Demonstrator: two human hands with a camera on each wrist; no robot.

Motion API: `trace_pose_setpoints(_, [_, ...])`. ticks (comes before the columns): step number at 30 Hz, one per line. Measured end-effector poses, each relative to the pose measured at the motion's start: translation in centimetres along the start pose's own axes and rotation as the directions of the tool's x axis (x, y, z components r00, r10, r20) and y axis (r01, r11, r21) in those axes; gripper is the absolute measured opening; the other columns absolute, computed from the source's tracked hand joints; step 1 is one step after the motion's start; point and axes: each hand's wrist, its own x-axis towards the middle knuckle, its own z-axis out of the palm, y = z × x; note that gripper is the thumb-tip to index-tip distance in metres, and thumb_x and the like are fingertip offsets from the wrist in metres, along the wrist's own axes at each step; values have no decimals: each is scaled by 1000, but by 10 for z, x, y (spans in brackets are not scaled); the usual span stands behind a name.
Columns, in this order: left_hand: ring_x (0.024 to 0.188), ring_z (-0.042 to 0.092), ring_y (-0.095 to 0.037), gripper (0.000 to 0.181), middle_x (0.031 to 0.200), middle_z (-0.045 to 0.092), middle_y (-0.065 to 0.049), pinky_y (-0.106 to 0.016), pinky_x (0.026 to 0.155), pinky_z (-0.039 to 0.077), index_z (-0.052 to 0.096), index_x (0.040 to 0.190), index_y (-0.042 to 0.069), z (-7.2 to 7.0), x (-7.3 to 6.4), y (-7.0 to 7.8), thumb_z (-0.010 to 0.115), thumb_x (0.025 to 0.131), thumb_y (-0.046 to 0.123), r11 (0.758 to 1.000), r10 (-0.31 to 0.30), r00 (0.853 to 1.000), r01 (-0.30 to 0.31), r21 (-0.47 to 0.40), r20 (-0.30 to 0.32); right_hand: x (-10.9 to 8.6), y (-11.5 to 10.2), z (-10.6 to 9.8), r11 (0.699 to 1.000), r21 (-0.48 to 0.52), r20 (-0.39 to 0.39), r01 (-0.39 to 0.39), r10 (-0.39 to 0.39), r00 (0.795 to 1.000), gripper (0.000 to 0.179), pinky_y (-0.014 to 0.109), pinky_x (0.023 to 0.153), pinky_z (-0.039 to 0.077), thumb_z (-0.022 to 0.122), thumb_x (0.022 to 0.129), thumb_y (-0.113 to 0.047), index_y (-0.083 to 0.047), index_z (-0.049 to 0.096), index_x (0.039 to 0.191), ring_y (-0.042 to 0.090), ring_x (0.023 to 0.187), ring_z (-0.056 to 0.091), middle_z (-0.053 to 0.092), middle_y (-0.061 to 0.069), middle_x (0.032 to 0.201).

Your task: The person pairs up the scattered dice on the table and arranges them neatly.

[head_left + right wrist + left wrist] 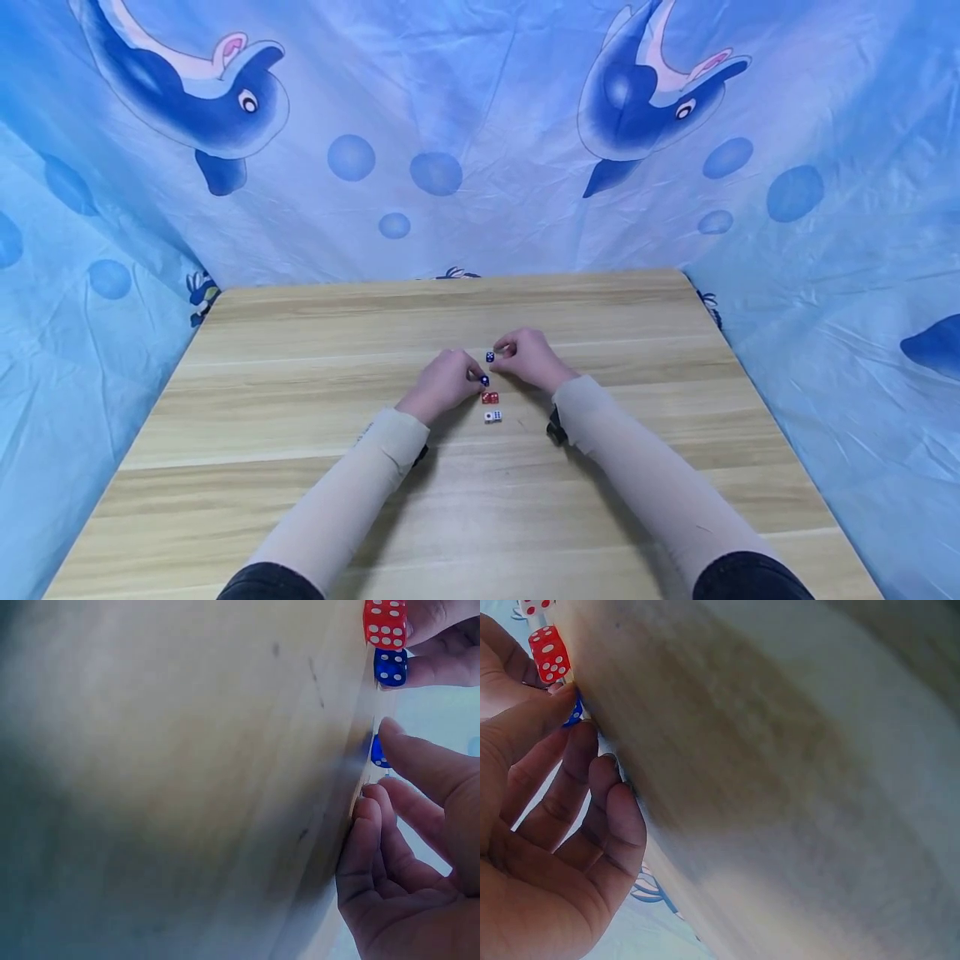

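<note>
My left hand point(447, 385) pinches a small blue die point(484, 381) with white dots between thumb and fingertips. The left wrist view shows that blue die point(574, 714) partly hidden behind the thumb. A second blue die point(490, 357) lies a little farther back on the table, at the fingertips of my right hand point(528, 358). In the right wrist view, the thumb overlaps this farther blue die point(379, 752), and a narrow gap shows between it and the index fingertip. Right in front of the left hand's die sit two red dice point(490, 398) side by side.
Two white dice point(492, 417) stand side by side in front of the red pair, nearer to me. Everything lies on a wood-grain table point(300, 417). A blue dolphin-printed cloth point(480, 208) hangs behind the table and along both sides.
</note>
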Motion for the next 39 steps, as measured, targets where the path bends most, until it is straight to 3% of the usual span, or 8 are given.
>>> trace_pose_setpoints(6, [84, 65, -15, 8, 91, 74, 1, -35, 80, 53, 81, 94, 13, 1, 1, 0, 82, 86, 14, 1000, 1, 1000, -1, 1, -4, 1, -1, 2, 1000, -17, -14, 18, -18, 1000, 21, 31, 67, 49, 84, 85, -17, -9, 78, 104, 16, 71, 60, 67, -2, 79])
trace_pose_setpoints(17, [90, 67, -18, 7, 95, 74, 0, -36, 84, 53, 81, 93, 14, 3, 1, 1, 82, 86, 14, 1000, -14, 1000, 14, 4, -1, 1, -3, 4, 997, -76, -22, 19, -21, 1000, 13, 31, 70, 50, 83, 87, -16, -11, 79, 98, 14, 73, 61, 67, -3, 84])
trace_pose_setpoints(22, [89, 66, -17, 8, 95, 74, 1, -36, 83, 52, 81, 94, 14, 2, 2, 1, 82, 86, 14, 1000, -20, 1000, 20, 4, 1, -5, -3, 4, 995, -68, 28, 69, -67, 997, 10, 30, 65, 49, 81, 88, -12, -9, 79, 98, 14, 68, 60, 67, -4, 77])
trace_pose_setpoints(27, [85, 64, -15, 10, 97, 74, -1, -35, 82, 52, 81, 96, 13, 2, 2, 2, 82, 86, 14, 999, -38, 999, 38, -3, 11, -16, -1, 6, 994, -57, 96, 92, -86, 992, 12, 30, 69, 50, 80, 89, -11, -10, 79, 101, 13, 72, 61, 67, -6, 78])
trace_pose_setpoints(39, [87, 64, -15, 12, 98, 74, 0, -36, 85, 51, 81, 98, 13, 4, 4, 2, 82, 86, 14, 1000, -23, 1000, 23, -2, 8, -19, 0, 3, 989, -78, 114, 124, -115, 987, 18, 32, 76, 50, 80, 87, -8, -9, 78, 106, 13, 75, 61, 67, -5, 80])
